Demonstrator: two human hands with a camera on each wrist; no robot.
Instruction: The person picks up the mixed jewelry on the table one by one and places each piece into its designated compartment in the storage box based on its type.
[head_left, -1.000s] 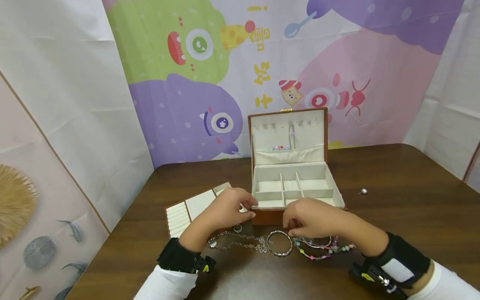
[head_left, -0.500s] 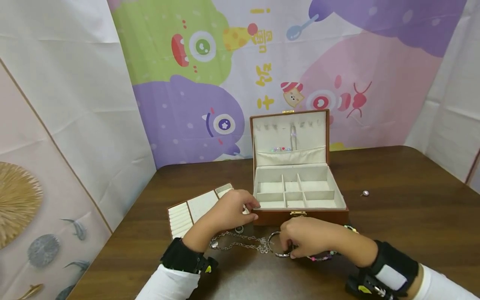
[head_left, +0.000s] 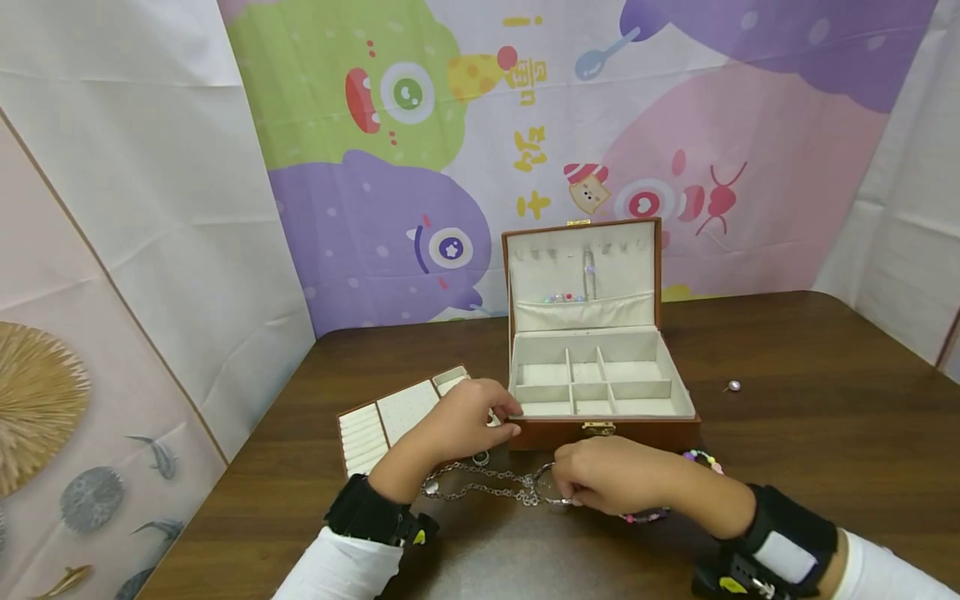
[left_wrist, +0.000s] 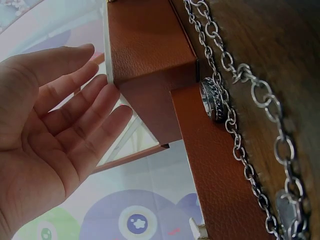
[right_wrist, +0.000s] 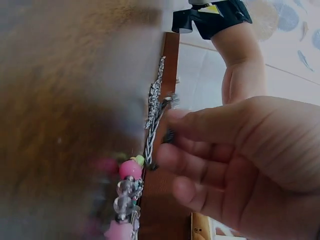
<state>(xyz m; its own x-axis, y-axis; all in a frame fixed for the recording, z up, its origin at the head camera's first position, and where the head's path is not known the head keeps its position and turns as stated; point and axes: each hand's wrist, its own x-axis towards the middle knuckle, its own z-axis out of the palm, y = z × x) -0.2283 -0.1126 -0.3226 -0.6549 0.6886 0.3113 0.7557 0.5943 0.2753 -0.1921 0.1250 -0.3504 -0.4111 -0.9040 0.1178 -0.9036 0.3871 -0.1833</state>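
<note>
My right hand (head_left: 618, 475) reaches down to the table in front of the jewelry box (head_left: 600, 433). Its thumb and fingertips pinch a silver bangle (head_left: 542, 486), whose right side they cover. In the right wrist view the bangle (right_wrist: 150, 145) appears edge-on beside the fingertips. My left hand (head_left: 468, 412), fingers loosely bent and holding nothing, is at the box's front left corner; in the left wrist view its fingertips meet the box rim. A silver chain necklace (head_left: 480, 490) lies left of the bangle, close to a ring (left_wrist: 213, 100). A beaded bracelet (head_left: 643, 517) is partly hidden under my right hand.
The box lid stands up at the back, with a bracelet (head_left: 564, 297) in its pocket and a chain (head_left: 589, 271) hanging. Left of the box lies a removed tray (head_left: 405, 412), partly behind my left arm. A pearl-like earring (head_left: 733, 386) lies to the right.
My right hand has come down from the box's front edge to the bangle and gripped it, shifting slightly left. My left hand has stayed at the box corner.
</note>
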